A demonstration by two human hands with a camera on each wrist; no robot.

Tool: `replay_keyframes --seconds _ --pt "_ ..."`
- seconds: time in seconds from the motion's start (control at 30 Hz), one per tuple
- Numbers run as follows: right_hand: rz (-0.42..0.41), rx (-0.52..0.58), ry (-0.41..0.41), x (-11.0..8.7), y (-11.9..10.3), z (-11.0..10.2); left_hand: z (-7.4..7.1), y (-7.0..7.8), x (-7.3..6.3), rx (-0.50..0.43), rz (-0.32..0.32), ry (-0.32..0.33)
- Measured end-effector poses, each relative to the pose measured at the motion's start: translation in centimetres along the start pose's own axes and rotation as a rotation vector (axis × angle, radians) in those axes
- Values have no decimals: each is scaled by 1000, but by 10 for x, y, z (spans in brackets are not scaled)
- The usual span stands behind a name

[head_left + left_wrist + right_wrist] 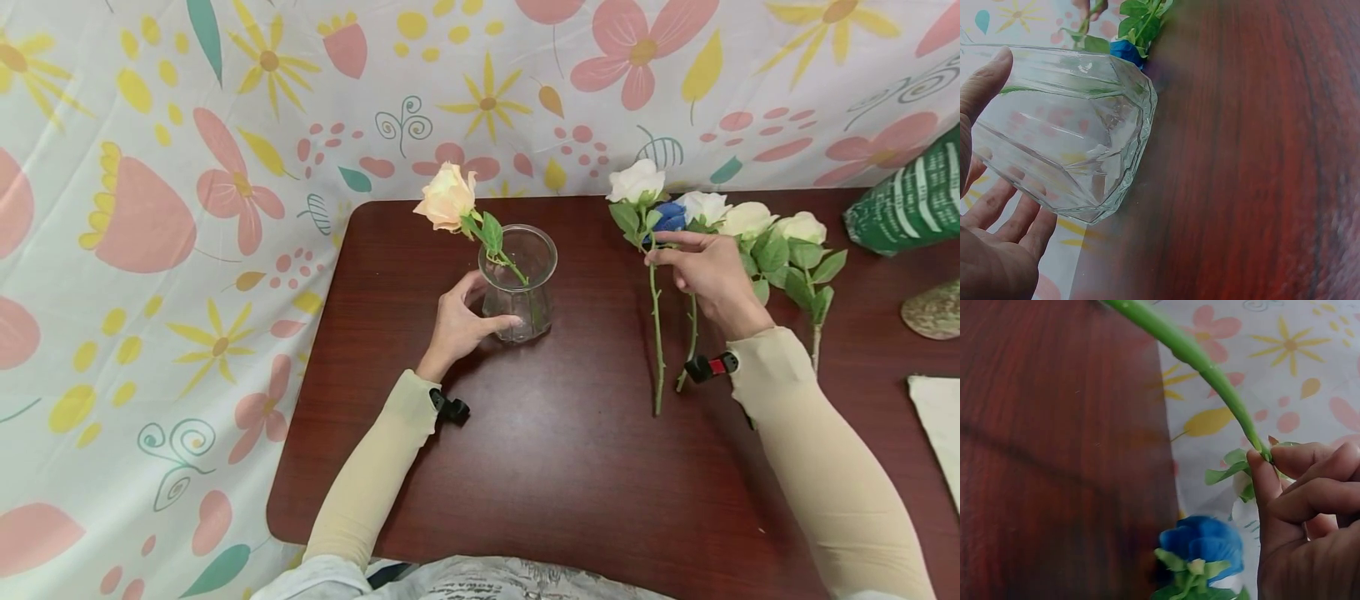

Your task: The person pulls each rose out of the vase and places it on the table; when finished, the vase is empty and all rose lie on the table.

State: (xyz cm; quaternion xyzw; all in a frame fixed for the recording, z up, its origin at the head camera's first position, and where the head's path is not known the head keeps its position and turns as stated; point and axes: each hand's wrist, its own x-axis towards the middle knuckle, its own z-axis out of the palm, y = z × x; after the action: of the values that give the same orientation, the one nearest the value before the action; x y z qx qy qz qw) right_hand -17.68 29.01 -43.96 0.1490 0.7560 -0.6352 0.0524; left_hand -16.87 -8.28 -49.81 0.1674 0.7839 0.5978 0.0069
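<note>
My left hand [459, 323] holds the side of a clear glass vase [537, 307], thumb at the front and fingers around the back. In the left wrist view the faceted glass [1104, 150] lies between thumb and fingers. A peach rose [447, 198] leans out of the vase to the left, its stem inside. At the right, my right hand [712, 271] pinches the green stem [1210, 372] of a white rose [636, 181] just below its leaves, between thumb and fingertip. A blue rose [670, 217] lies beside it, partly hidden behind the hand.
More white roses [750, 220] with green leaves lie right of my right hand. A green patterned package [911, 204] stands at the back right, near a rounded speckled object [933, 312] and a pale flat item [937, 417]. A flower-print cloth [247, 208] hangs behind the brown table [525, 467].
</note>
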Motion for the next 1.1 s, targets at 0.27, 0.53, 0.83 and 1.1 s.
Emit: replay_keyframes --seconds 0.27,0.53,0.83,1.1 --pt "36 -83 -67 6 14 -2 0 -1 -1 -3 -3 1" --pt "79 -139 -112 10 21 -3 0 1 -1 14 -1 1" --pt "96 -240 -113 13 26 -4 0 1 -1 11 2 2" --pt "100 -319 -111 13 29 -5 0 1 -1 18 -4 4"
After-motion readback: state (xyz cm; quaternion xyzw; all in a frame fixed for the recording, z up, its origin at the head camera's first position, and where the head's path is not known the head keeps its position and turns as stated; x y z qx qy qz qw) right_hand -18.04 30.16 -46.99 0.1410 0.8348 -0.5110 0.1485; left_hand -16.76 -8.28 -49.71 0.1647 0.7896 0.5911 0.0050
